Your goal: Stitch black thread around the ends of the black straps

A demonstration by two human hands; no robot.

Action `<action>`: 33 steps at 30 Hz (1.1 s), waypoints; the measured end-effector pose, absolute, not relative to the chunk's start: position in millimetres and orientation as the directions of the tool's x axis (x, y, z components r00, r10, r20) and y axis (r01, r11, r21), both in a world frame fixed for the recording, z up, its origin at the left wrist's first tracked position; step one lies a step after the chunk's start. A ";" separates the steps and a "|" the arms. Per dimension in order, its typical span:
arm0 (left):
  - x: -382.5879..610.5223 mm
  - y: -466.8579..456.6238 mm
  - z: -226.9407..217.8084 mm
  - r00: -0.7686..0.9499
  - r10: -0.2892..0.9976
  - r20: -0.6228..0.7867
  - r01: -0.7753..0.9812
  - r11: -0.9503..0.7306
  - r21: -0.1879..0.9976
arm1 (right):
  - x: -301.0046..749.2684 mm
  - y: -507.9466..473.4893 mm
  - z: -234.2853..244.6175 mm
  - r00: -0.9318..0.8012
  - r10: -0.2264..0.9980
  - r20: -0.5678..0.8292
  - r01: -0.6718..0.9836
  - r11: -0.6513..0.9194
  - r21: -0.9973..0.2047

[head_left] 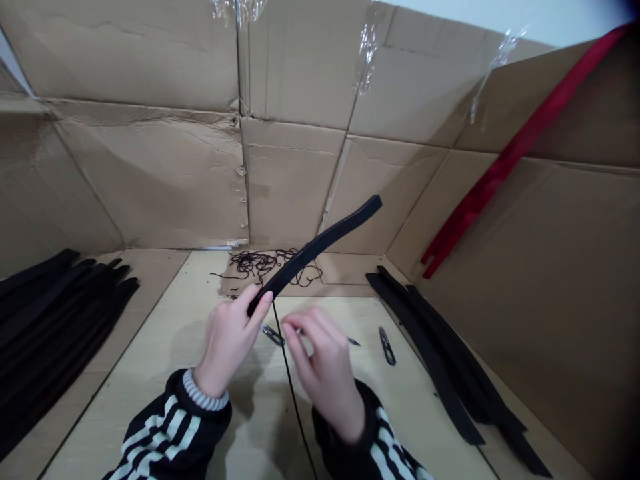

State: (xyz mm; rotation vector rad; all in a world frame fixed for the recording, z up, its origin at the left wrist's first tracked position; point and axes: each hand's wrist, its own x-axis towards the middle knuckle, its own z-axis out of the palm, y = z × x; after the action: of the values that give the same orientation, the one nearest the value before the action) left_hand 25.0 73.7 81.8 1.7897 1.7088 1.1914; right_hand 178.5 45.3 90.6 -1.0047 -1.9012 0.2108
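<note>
The left hand [227, 337] is raised at near centre, its fingers [253, 307] curled closed. The right hand [325, 373] sits just right, fingers [295, 327] bent forward. Both sleeved forearms [170, 427] [367, 433] enter from the near edge.

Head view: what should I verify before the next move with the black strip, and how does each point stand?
1. The left hand grips the end of the black strip: ok.
2. The strip is lifted off the table: ok.
3. The thin black cord is fixed to the strip: cannot tell, the hand hides that end.
4. The right hand holds something: cannot tell.
5. The thread snips lie on the table, right of the right hand: ok.
6. The cord tangle lies apart from the hands: ok.
</note>
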 end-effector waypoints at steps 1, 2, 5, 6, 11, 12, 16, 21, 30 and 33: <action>25.3 75.4 81.2 -0.122 0.940 0.319 0.642 -0.170 0.747 | 175.7 40.6 88.2 -0.275 0.762 0.587 0.509 0.633 -0.583; 25.7 76.6 80.3 -0.135 0.933 0.334 0.664 -0.166 0.729 | 172.8 38.1 85.4 -0.329 0.803 0.498 0.468 0.596 -0.652; 26.6 77.8 78.0 -0.143 0.920 0.365 0.688 -0.173 0.705 | 166.4 46.8 75.1 -0.363 0.895 0.259 0.366 0.393 -0.844; 26.5 77.4 77.9 -0.135 0.921 0.366 0.684 -0.180 0.707 | 165.4 54.1 71.5 -0.354 0.914 0.200 0.310 0.316 -0.896; 27.2 73.0 81.7 0.011 0.970 0.243 0.549 -0.209 0.809 | 165.2 91.2 64.2 -0.239 0.971 0.029 -0.198 -0.019 -0.980; 28.7 72.5 82.0 0.072 0.979 0.192 0.494 -0.202 0.845 | 165.3 94.9 65.7 -0.208 0.977 0.034 -0.286 -0.027 -0.958; 40.8 71.2 77.3 0.361 0.932 -0.037 0.236 -0.053 0.970 | 167.6 97.0 75.9 -0.236 0.947 0.217 -0.540 0.058 -0.840; 53.7 68.3 67.1 0.654 0.737 -0.172 0.045 0.188 0.981 | 173.3 92.2 87.2 -0.298 0.864 0.407 -0.575 0.178 -0.798; 64.8 70.2 57.5 0.193 0.981 -0.019 -0.124 0.044 0.991 | 158.0 92.3 98.3 0.071 0.959 0.273 -0.312 0.282 -0.907; 69.9 70.9 52.2 0.162 0.985 -0.053 -0.144 0.077 0.987 | 155.0 96.7 99.3 0.072 0.966 0.246 -0.418 0.254 -0.872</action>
State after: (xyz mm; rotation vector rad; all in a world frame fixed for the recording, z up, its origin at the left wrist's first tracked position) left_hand 69.9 70.9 52.2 1.1231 1.0150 1.1132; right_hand 155.0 96.7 99.3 -0.7116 -0.9850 1.1841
